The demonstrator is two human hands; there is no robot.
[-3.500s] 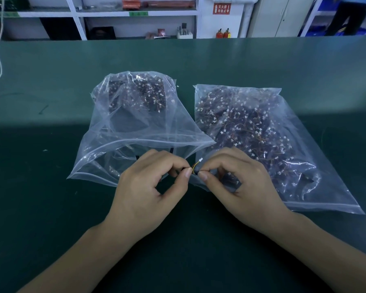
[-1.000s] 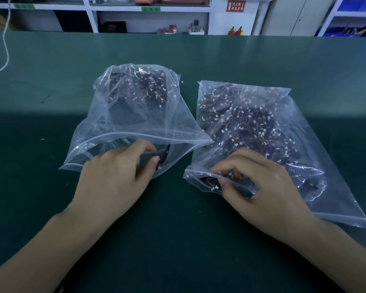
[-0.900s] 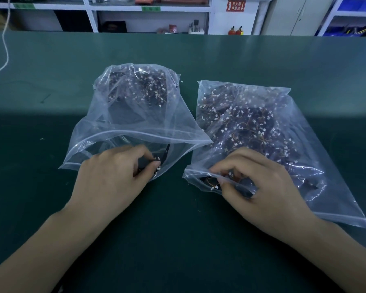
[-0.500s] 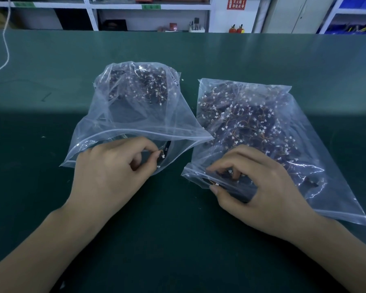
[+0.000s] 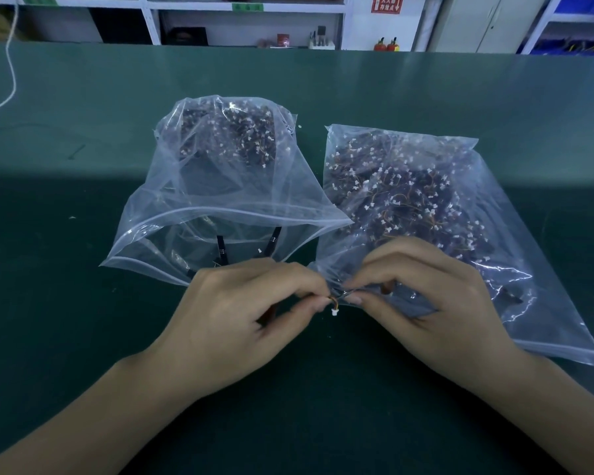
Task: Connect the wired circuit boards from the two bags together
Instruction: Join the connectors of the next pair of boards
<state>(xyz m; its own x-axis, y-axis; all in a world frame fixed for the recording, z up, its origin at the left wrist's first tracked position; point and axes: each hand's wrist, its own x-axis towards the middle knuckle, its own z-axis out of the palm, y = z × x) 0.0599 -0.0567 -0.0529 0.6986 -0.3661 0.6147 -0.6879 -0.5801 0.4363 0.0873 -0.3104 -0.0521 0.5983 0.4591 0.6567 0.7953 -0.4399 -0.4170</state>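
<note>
From the head view, the left hand (image 5: 240, 313) and the right hand (image 5: 422, 299) meet in front of the person over a dark green table (image 5: 66, 303), their fingertips almost touching. Between them hangs a short orange wire ending in a small white plug (image 5: 333, 313), which dangles just below the fingertips of both hands. The left hand has its thumb and forefinger pinched together on the end of that wire, the other fingers curled under the palm; something dark shows inside the curl, too hidden to name. The right hand pinches the other end with thumb and forefinger, at the mouth of the bag beyond it; what it holds there is mostly hidden by the crumpled plastic.

Just beyond the left hand lies the left bag (image 5: 227, 200), clear plastic, its mouth gaping open toward the person. A heap of small dark boards with white plugs sits at its far end, and two black strips lie near the mouth, close above the left knuckles.

Beyond and under the right hand lies the right bag (image 5: 443, 214), flatter, filled with dark boards, thin orange wires and white plugs. Its near corner is bunched beneath the right fingers.

Far past both hands, behind the table, stand white shelves (image 5: 151, 18) and a red sign (image 5: 387, 3).
</note>
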